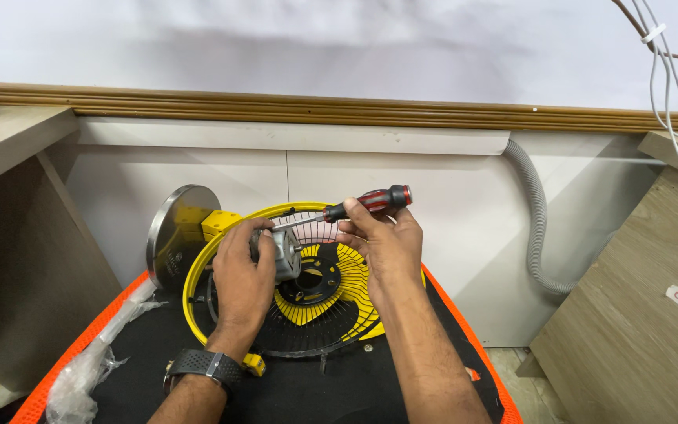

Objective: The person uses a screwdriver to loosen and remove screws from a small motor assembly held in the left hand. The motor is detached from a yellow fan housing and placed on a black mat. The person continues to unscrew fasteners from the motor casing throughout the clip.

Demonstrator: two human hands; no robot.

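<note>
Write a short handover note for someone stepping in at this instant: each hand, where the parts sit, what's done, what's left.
Left hand: closed around the grey metal fan motor, held against the yellow-and-black wire fan guard.
Right hand: holds the red-and-black-handled screwdriver, tip at the motor.
Guard stands on the black mat, round grey metal base behind.
Done: motor positioned at guard.
Left: screw state hidden; check it.

Screwdriver tip [280, 226] behind left hand [243, 271]
</note>
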